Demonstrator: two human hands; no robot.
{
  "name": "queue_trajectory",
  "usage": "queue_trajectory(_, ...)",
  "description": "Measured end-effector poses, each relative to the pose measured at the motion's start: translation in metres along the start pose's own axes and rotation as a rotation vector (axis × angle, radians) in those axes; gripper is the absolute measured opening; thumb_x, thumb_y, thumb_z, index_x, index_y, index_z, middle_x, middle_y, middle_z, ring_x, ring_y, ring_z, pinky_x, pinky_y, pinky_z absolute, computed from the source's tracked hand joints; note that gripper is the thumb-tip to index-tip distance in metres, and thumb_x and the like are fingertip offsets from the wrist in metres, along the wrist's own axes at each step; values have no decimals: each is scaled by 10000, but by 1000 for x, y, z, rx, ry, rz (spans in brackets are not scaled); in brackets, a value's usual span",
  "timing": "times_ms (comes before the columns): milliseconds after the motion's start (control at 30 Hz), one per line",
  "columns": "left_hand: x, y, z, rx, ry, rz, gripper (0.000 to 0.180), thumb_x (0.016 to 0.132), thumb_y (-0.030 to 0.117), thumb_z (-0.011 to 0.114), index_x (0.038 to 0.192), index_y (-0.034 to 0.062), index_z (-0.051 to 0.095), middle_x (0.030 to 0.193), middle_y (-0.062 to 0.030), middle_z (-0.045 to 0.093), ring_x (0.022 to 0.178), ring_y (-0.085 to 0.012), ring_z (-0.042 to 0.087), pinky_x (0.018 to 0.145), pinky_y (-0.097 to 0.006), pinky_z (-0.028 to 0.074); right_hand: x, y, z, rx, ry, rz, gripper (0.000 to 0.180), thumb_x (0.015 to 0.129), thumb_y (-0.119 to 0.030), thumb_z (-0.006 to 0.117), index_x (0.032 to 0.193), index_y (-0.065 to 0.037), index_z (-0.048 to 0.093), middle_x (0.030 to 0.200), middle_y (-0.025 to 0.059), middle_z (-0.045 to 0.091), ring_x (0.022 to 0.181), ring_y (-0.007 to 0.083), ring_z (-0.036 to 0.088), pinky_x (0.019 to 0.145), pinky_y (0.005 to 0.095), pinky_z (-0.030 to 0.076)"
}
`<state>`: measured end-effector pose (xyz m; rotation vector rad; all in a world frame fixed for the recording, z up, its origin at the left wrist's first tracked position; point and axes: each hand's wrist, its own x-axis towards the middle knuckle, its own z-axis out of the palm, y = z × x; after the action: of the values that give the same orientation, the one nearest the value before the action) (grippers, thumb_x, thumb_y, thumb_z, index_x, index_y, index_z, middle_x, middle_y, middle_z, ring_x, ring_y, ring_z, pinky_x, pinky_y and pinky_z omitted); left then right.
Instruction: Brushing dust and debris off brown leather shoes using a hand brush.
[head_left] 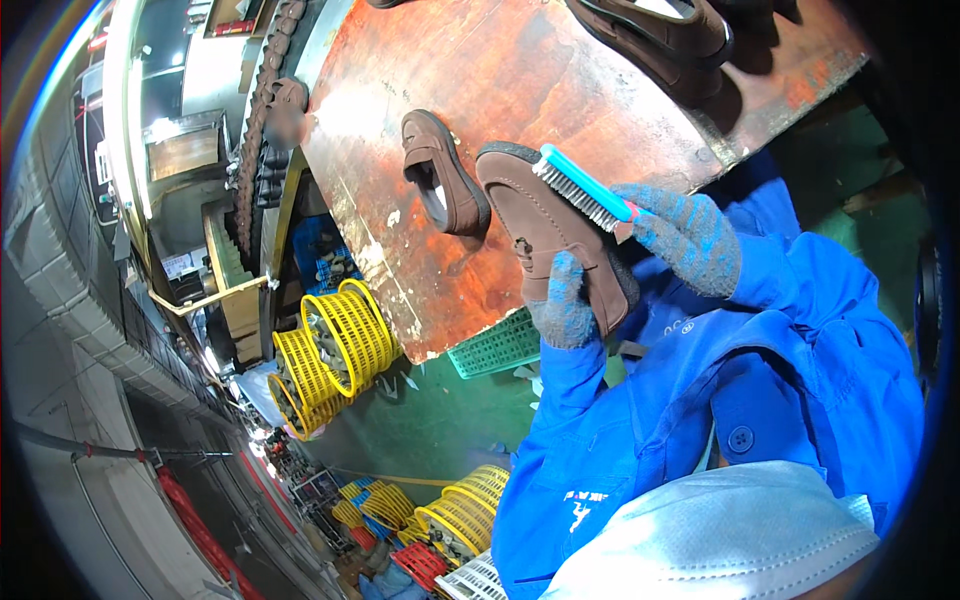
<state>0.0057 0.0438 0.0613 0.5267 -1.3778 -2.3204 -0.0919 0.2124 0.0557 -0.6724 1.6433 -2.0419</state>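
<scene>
While the left hand point(562, 315) has a firm grip on a brown shoe point(535, 205) near its heel end, the right hand point(695, 240) is wrapped around the handle of a blue brush point(588, 183), both in grey gloves with blue patches. The shoe's up off the table point(480, 80), over the near edge, toe pointing away from the person, and the bristles sit right along its right side. Can't swear they're touching from this angle.

So, progress: I'd call it mid-brushing on this one. The shoe itself looks all put together, with its stitching, strap and sole in place, so what's left seems to be cleanup more than building. How much of it has been brushed? No clue, the upper looks pretty even. A second shoe point(460, 185) lies on the table just left of it with no hand on it, and more shoes point(660, 45) sit at the far right corner. Nothing shows whether those are done or waiting.

As for labels, the blue jacket point(850, 370) has some white lettering point(580, 508) and a little logo, partly lost in the folds. No readable mark on the shoe or brush that I can make out.
</scene>
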Motion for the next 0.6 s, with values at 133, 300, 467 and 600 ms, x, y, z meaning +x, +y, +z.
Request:
queue_trajectory(133,-4,18,-4,465,-88,-37,444,890,97,675,1299,-33,561,1217,-123,645,1091,-205,612,950,-353,475,9,-9,-15,-39,-55,36,383,1021,-158,501,1371,-2,523,1193,85,657,1067,132,585,932,304,477)
queue_trajectory(300,18,40,-8,1068,-439,154,355,873,166,731,1197,41,656,1150,-115,694,1034,-209,661,901,-355,501,16,-8,-45,-13,-79,109,383,1012,-195,549,1341,1,555,1196,95,672,1071,110,595,950,293,486)
queue_trajectory(467,61,30,-27,1477,-779,446,253,891,257,683,1092,104,685,1035,-131,688,965,-339,649,850,-435,508,35,3,-97,-435,-200,64,393,982,-263,579,1315,-55,602,882,88,706,809,96,628,781,288,525)
queue_trajectory(600,86,-5,-51,1542,-973,560,310,927,300,607,1151,87,640,1105,-156,660,1017,-370,616,882,-478,487,46,26,-132,-732,-214,-146,427,932,-300,627,1296,-78,615,974,146,734,877,265,721,806,371,550)
